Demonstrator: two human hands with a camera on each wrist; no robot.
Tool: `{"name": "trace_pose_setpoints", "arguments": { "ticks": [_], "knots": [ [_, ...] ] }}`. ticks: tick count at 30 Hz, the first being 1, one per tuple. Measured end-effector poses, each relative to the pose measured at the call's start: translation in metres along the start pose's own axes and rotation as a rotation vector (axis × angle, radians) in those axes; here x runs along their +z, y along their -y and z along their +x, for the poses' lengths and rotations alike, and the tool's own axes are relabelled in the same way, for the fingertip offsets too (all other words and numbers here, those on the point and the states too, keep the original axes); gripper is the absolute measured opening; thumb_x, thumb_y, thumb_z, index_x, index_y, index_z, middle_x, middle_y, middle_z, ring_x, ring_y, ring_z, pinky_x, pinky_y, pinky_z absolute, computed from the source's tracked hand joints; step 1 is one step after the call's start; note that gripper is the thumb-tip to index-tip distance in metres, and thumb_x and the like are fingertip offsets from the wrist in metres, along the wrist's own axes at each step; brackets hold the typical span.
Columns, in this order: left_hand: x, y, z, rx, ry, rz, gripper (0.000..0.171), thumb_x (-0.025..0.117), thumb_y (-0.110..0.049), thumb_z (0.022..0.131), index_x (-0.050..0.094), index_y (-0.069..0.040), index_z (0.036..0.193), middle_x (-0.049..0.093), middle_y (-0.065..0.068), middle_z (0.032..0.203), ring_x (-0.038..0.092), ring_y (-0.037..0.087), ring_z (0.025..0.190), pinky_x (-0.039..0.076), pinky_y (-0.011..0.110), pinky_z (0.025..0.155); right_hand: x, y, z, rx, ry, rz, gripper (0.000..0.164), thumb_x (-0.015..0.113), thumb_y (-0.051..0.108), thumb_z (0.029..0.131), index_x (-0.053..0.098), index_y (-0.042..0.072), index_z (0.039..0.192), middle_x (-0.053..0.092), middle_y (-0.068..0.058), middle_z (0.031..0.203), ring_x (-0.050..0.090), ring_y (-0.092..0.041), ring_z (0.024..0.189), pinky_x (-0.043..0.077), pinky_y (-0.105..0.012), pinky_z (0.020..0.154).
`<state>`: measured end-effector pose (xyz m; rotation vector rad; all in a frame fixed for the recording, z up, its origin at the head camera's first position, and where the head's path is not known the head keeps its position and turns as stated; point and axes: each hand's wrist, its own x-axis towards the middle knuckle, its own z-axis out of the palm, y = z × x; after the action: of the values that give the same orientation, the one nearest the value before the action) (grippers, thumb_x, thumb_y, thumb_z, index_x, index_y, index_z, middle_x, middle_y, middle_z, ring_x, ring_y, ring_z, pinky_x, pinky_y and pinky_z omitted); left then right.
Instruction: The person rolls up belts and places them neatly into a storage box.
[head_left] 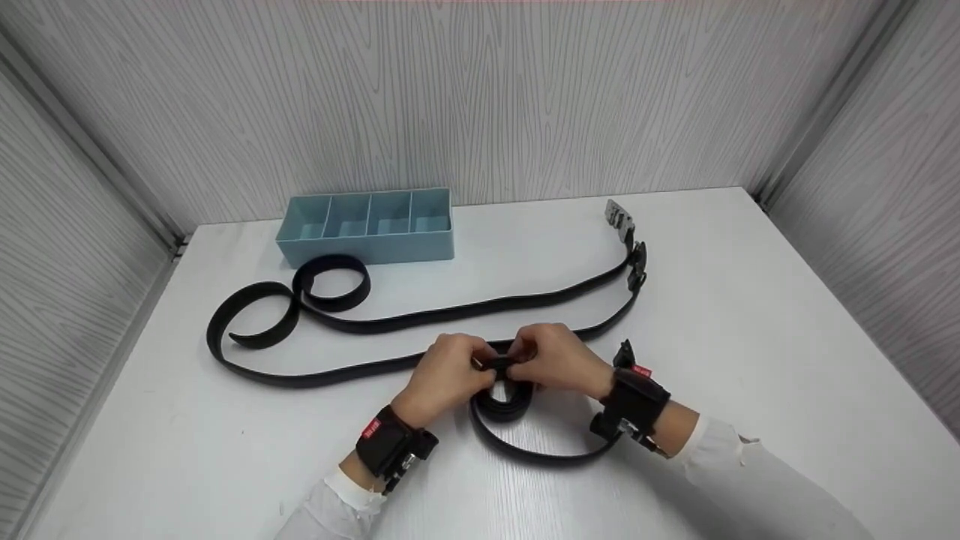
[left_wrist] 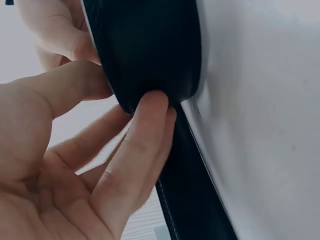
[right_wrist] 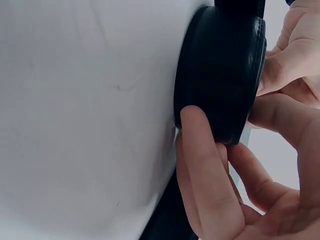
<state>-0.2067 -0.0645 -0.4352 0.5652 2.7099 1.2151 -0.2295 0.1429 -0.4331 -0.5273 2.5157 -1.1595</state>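
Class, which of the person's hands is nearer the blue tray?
Left: the left hand is in front of the blue tray, toward its right end; the right hand is farther right.

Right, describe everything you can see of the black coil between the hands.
The black coil is a leather-like strap, stitched along one edge, wound in layers round an open centre. It sits edge-down, apparently on the white table, a loose length curving to the right. The left hand and right hand pinch its far side.
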Motion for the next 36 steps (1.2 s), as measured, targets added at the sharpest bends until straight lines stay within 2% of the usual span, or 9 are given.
{"name": "trace_pose_setpoints", "arguments": {
  "ticks": [5, 9, 13, 17, 21, 28, 30, 36],
  "knots": [
    [0.0008, 0.0007, 0.0, 0.009, -0.003, 0.001, 0.014, 0.075, -0.006, 0.086, 0.079, -0.006, 0.1, 0.076, 0.003, 0.093, 0.068, 0.017, 0.087, 0.053, 0.036, 0.077, 0.0017, -0.001, 0.0001, -0.033, -0.02, -0.002, 0.009, 0.078, 0.005, 0.082, 0.074, 0.005, 0.09, 0.072, -0.001, 0.079, 0.064, -0.011, 0.062, 0.057, -0.031, 0.055],
    [0.0001, 0.0001, 0.0002, -0.037, 0.017, 0.006, 0.014, 0.077, -0.011, 0.086, 0.074, -0.006, 0.098, 0.073, 0.003, 0.093, 0.064, 0.017, 0.084, 0.051, 0.035, 0.074, 0.0034, -0.0012, 0.0, -0.061, -0.054, -0.043, 0.006, 0.078, 0.006, 0.082, 0.075, 0.007, 0.087, 0.072, 0.001, 0.078, 0.064, -0.01, 0.065, 0.056, -0.03, 0.058],
    [-0.0007, 0.0001, 0.0003, -0.094, 0.05, 0.008, 0.022, 0.079, -0.017, 0.084, 0.068, -0.005, 0.098, 0.066, 0.005, 0.094, 0.058, 0.018, 0.083, 0.047, 0.033, 0.073, 0.0031, -0.0008, -0.0008, -0.057, -0.088, -0.074, 0.005, 0.079, 0.008, 0.082, 0.076, 0.01, 0.086, 0.072, 0.004, 0.077, 0.063, -0.01, 0.067, 0.055, -0.03, 0.061],
    [-0.0008, 0.0008, 0.0007, -0.121, 0.072, -0.006, 0.024, 0.079, -0.016, 0.083, 0.066, -0.004, 0.1, 0.065, 0.004, 0.093, 0.057, 0.017, 0.081, 0.046, 0.031, 0.07, 0.0023, -0.0008, -0.001, -0.04, -0.084, -0.077, 0.005, 0.079, 0.009, 0.084, 0.075, 0.011, 0.086, 0.072, 0.004, 0.078, 0.064, -0.01, 0.068, 0.056, -0.03, 0.061],
    [0.0001, 0.0009, 0.0013, -0.1, 0.072, -0.025, 0.019, 0.075, -0.009, 0.084, 0.069, -0.004, 0.102, 0.069, 0.004, 0.092, 0.06, 0.015, 0.078, 0.048, 0.029, 0.066, 0.0005, -0.0007, -0.0014, -0.027, -0.053, -0.077, 0.008, 0.079, 0.008, 0.083, 0.073, 0.009, 0.089, 0.071, 0.003, 0.08, 0.064, -0.01, 0.07, 0.055, -0.03, 0.064],
    [0.005, -0.0001, 0.0017, 0.006, 0.013, -0.032, 0.02, 0.074, -0.003, 0.085, 0.079, -0.004, 0.104, 0.076, 0.003, 0.097, 0.067, 0.017, 0.091, 0.052, 0.033, 0.079, -0.0024, -0.0001, -0.0023, -0.026, -0.027, -0.071, 0.015, 0.081, 0.006, 0.081, 0.074, 0.007, 0.094, 0.072, 0.0, 0.083, 0.064, -0.011, 0.074, 0.055, -0.031, 0.069],
    [0.0064, 0.0001, 0.0017, 0.016, 0.0, -0.033, 0.019, 0.075, -0.003, 0.085, 0.079, -0.004, 0.104, 0.077, 0.003, 0.096, 0.066, 0.016, 0.088, 0.052, 0.032, 0.077, -0.0022, -0.0004, -0.0024, -0.032, -0.032, -0.077, 0.014, 0.081, 0.006, 0.081, 0.075, 0.007, 0.093, 0.072, 0.0, 0.082, 0.064, -0.01, 0.073, 0.055, -0.03, 0.068],
    [0.0063, -0.0011, 0.001, -0.046, -0.009, -0.006, 0.014, 0.077, -0.01, 0.085, 0.073, -0.006, 0.098, 0.072, 0.002, 0.091, 0.059, 0.013, 0.077, 0.048, 0.03, 0.066, 0.0, -0.0023, -0.002, -0.053, -0.072, -0.088, 0.011, 0.08, 0.004, 0.079, 0.075, 0.007, 0.089, 0.072, 0.001, 0.079, 0.063, -0.009, 0.07, 0.054, -0.03, 0.064]
  ]
}}
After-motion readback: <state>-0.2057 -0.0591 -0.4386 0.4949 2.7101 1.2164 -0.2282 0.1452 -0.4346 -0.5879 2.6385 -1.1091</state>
